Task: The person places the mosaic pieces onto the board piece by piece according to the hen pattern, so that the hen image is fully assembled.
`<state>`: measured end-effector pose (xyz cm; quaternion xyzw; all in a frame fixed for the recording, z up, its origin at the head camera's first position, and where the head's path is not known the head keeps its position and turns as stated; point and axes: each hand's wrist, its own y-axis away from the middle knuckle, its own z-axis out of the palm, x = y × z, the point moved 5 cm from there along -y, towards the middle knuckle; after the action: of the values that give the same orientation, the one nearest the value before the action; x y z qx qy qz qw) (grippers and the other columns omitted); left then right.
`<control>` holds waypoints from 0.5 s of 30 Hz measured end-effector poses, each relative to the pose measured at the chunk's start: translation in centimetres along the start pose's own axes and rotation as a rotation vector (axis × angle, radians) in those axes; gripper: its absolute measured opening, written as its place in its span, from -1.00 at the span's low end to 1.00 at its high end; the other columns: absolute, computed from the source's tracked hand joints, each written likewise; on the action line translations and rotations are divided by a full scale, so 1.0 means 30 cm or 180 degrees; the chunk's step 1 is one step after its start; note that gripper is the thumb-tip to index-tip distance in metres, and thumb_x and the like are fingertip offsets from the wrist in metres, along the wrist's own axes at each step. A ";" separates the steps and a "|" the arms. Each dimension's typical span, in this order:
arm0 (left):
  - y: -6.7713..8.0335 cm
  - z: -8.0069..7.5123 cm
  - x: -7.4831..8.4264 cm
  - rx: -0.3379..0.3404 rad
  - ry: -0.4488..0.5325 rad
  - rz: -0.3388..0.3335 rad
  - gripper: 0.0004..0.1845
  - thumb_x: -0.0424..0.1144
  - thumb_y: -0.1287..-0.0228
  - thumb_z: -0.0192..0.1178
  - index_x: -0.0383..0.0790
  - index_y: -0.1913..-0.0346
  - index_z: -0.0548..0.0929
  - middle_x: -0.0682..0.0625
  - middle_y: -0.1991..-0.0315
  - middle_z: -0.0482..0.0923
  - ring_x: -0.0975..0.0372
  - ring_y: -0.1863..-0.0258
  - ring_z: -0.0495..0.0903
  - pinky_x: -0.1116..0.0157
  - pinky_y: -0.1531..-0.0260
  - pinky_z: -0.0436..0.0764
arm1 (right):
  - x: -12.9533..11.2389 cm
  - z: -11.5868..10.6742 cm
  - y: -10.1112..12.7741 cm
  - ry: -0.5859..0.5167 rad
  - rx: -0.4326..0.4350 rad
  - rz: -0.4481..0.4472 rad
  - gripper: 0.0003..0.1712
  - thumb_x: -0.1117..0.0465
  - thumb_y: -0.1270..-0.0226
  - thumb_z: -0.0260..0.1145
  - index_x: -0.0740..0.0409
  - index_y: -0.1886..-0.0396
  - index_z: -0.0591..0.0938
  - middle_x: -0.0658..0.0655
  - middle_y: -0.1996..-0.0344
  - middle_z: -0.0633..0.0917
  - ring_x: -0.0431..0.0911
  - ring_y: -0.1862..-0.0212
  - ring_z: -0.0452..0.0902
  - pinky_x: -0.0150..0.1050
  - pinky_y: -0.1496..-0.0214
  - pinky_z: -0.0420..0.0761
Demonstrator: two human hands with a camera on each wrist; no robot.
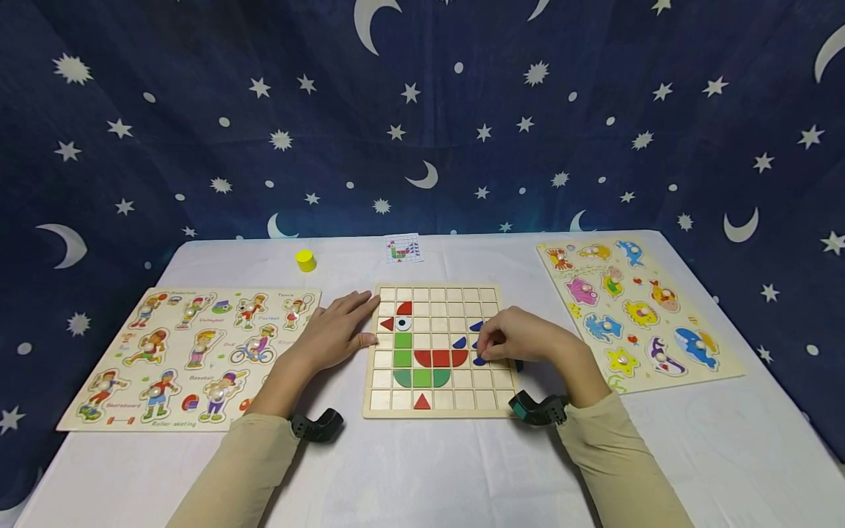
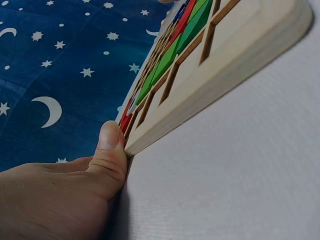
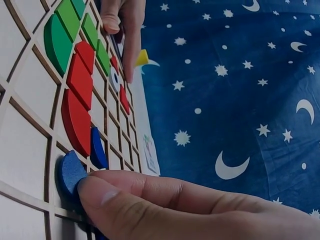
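A square wooden grid board [image 1: 383, 400] lies in the middle of the white table, with coloured pieces set in its cells. At its left edge rests my left hand [image 1: 339, 334], fingers extended, the thumb [image 2: 110, 137] touching the board's corner. My right hand [image 1: 524, 336] is over the board's right side, where thumb and forefinger pinch a blue leaf-shaped piece [image 3: 71, 172] at a cell. Another blue piece [image 3: 98, 148] lies beside it, near the red pieces [image 1: 441, 358]. Green pieces [image 1: 403, 358] and an eye tile [image 1: 403, 323] sit left. My right palm hides some cells.
A sports-figure peg puzzle [image 1: 152, 389] lies on the left, partly under my left forearm. A sea-animal puzzle [image 1: 614, 352] lies on the right. Behind the board are a small pattern card [image 1: 403, 249] and a yellow cylinder [image 1: 306, 260]. A starry curtain [image 1: 462, 110] hangs behind the table.
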<state>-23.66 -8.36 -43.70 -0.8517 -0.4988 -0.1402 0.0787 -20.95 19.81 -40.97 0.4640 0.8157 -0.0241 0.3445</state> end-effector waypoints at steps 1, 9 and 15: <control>0.000 0.000 0.000 -0.0001 -0.0002 0.0000 -0.21 0.17 -0.24 0.12 -0.02 -0.47 0.18 -0.08 -0.47 0.14 -0.03 -0.46 0.09 -0.23 -0.21 0.23 | 0.000 0.001 -0.001 0.0007 -0.0001 -0.0003 -0.93 0.25 -0.21 0.37 0.00 0.44 0.71 -0.14 0.53 0.64 -0.29 0.46 0.44 -0.41 0.36 0.48; 0.001 0.000 0.001 0.0017 0.0001 0.0028 -0.22 0.16 -0.24 0.12 -0.04 -0.47 0.18 -0.09 -0.47 0.14 -0.04 -0.46 0.11 -0.20 -0.19 0.26 | -0.002 0.006 -0.002 0.0041 -0.0018 0.0055 -0.93 0.24 -0.20 0.38 0.00 0.45 0.71 -0.12 0.55 0.61 -0.27 0.47 0.42 -0.40 0.38 0.46; 0.001 -0.001 0.000 0.0023 -0.0016 0.0036 -0.22 0.16 -0.25 0.12 -0.04 -0.46 0.18 -0.09 -0.47 0.14 -0.03 -0.46 0.11 -0.20 -0.17 0.27 | -0.005 0.006 -0.004 0.0066 -0.0025 0.0030 -0.95 0.25 -0.19 0.38 0.03 0.44 0.72 -0.12 0.55 0.59 -0.28 0.47 0.41 -0.41 0.39 0.45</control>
<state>-23.62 -8.38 -43.67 -0.8545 -0.4947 -0.1359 0.0813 -20.89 19.56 -41.07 0.4668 0.8172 -0.0145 0.3379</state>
